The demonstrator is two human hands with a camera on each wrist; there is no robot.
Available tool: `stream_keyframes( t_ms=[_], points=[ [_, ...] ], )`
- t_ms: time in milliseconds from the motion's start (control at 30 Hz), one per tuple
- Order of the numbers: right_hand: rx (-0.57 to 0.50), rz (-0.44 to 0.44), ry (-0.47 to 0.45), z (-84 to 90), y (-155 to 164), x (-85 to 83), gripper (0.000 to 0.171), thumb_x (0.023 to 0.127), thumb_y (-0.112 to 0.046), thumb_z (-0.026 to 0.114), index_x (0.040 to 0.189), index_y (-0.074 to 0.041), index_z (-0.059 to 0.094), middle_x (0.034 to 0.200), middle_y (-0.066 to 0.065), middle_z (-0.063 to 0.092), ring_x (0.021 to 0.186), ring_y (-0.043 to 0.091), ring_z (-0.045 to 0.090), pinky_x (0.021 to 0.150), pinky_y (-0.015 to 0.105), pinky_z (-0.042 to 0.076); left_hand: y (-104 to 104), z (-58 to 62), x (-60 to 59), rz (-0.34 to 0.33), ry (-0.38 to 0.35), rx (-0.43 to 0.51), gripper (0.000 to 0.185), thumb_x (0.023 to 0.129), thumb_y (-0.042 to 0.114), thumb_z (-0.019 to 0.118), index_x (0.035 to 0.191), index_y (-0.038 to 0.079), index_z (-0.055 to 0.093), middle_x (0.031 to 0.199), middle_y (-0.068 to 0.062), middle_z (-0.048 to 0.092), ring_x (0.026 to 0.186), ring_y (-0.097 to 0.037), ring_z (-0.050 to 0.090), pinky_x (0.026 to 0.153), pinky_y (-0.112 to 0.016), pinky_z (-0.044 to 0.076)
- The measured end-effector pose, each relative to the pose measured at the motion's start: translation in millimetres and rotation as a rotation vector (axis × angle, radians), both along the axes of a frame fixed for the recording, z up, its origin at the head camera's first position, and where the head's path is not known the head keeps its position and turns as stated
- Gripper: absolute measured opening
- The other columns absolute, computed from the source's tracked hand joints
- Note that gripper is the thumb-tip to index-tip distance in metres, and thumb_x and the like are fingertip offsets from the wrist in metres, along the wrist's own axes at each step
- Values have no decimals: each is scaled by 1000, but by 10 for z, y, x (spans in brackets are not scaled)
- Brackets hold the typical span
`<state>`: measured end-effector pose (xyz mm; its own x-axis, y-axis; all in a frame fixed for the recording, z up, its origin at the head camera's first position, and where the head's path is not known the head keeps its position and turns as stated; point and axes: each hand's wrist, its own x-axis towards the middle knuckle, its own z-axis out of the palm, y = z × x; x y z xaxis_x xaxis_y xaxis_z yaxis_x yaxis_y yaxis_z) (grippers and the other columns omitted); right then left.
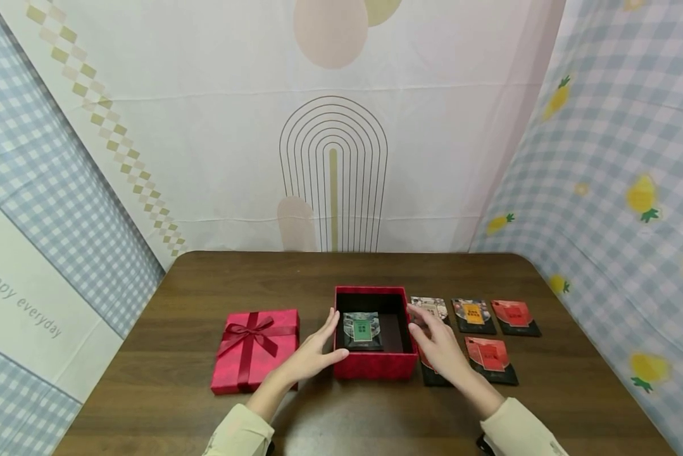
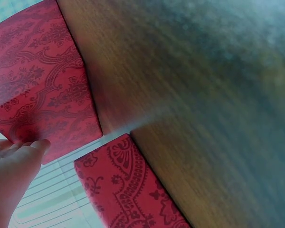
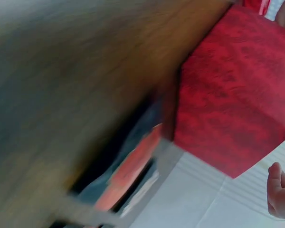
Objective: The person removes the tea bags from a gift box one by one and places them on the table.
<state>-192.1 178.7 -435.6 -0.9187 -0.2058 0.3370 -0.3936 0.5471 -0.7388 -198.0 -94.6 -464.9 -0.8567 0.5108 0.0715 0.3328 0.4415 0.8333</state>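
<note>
An open red gift box (image 1: 375, 367) with a dark inside stands in the middle of the table. One flat packet with a green label (image 1: 363, 330) lies in its left half. My left hand (image 1: 314, 356) is at the box's left wall, fingers extended along the rim, holding nothing. In the left wrist view its fingertips overlap the patterned red side (image 2: 42, 76). On the other side, my right hand (image 1: 440, 345) hovers by the right rim with loosely bent fingers and an empty palm. It partly covers a packet with a pale label (image 1: 431, 306) and another packet beneath.
Left of the box lies its red lid (image 1: 256, 348) with a ribbon bow. To the right lie a packet with an orange label (image 1: 473, 315) and two with red labels, one farther back (image 1: 514, 316) and one nearer (image 1: 491, 359). Patterned cloths hang around the wooden table (image 1: 164, 354).
</note>
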Motion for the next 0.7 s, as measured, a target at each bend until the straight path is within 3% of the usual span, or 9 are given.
stream_keyframes(
  t_ms=[167,367,600,700],
  points=[
    [-42,43,-31,46,-214,-81,36,91,-6,53,127,-2,51,117,15,59,97,26,58,80,37,48,1,3,6,2,6,-4,77,90,27,58,146,3,11,152,-15,1,136,-33,18,105,-52,22],
    [9,82,-96,26,-425,-190,34,91,-7,53,124,-2,54,103,10,63,92,21,61,79,36,48,5,-2,11,0,3,13,76,90,25,58,146,2,12,152,-17,2,135,-34,18,104,-53,22],
    [91,142,-208,-47,-596,-351,41,91,-4,51,131,3,44,122,22,54,84,20,59,70,35,46,3,-2,15,5,14,10,77,90,29,57,146,3,12,152,-15,2,135,-34,18,104,-54,22],
    [171,144,-262,-101,-638,-423,43,91,-2,50,132,3,42,124,23,51,86,23,59,73,39,46,-2,-9,15,-5,12,10,78,90,32,57,146,3,11,152,-15,1,135,-34,17,104,-54,22]
  ],
)
